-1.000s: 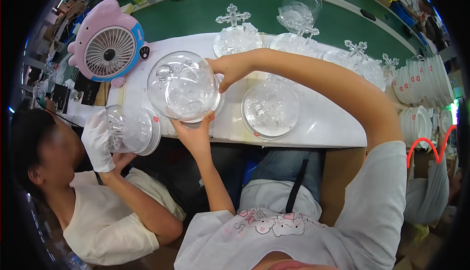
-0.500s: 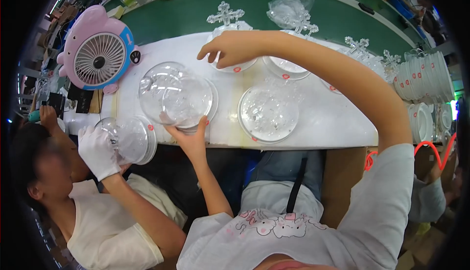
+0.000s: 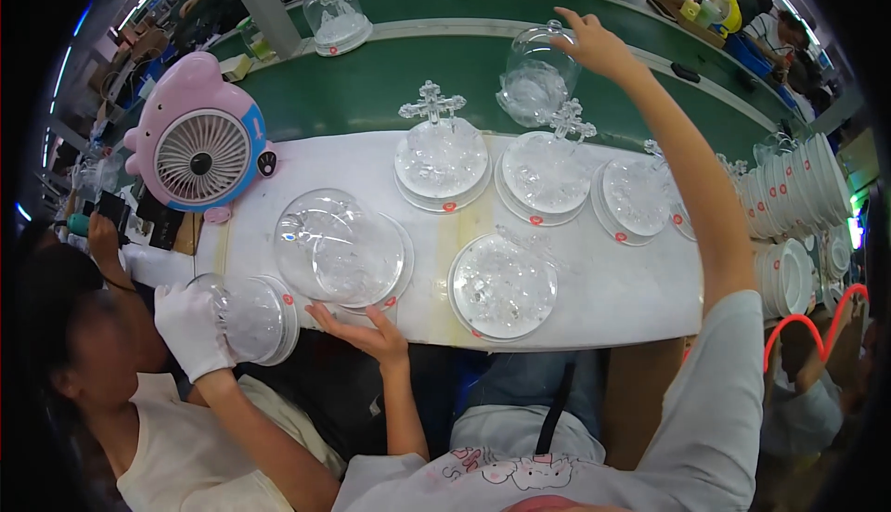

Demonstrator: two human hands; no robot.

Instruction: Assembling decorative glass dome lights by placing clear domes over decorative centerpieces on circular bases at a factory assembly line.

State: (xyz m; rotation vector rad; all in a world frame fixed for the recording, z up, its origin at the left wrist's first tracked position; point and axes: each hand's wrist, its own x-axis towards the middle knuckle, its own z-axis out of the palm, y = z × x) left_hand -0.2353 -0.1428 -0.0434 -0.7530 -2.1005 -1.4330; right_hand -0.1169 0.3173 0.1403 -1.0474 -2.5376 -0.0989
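Note:
My left hand [image 3: 367, 334] is open at the table's near edge, its fingers stretched out beside the rim of a white round base. On that base a large clear dome [image 3: 325, 243] sits tilted over small clear pieces. My right hand [image 3: 591, 45] reaches far across, thumb and fingers apart on either side of the knob of another clear dome [image 3: 546, 48]. Crumpled clear plastic [image 3: 534, 92] lies inside that dome, which stands on the green surface. Between my arms lies a round white base covered with clear bits [image 3: 506, 287].
Several white bases with clear crosses [image 3: 432, 103] line the far side of the white table cover [image 3: 594, 298]. A pink fan [image 3: 200, 155] stands left. At lower left a co-worker's white-gloved hand [image 3: 193, 326] holds a small dome on its base. White plates [image 3: 803, 182] are stacked at right.
The view has tilted, so the table sits lower. My right hand has moved from above the table to the knob of the far dome. My left hand has loosened from the large dome's base.

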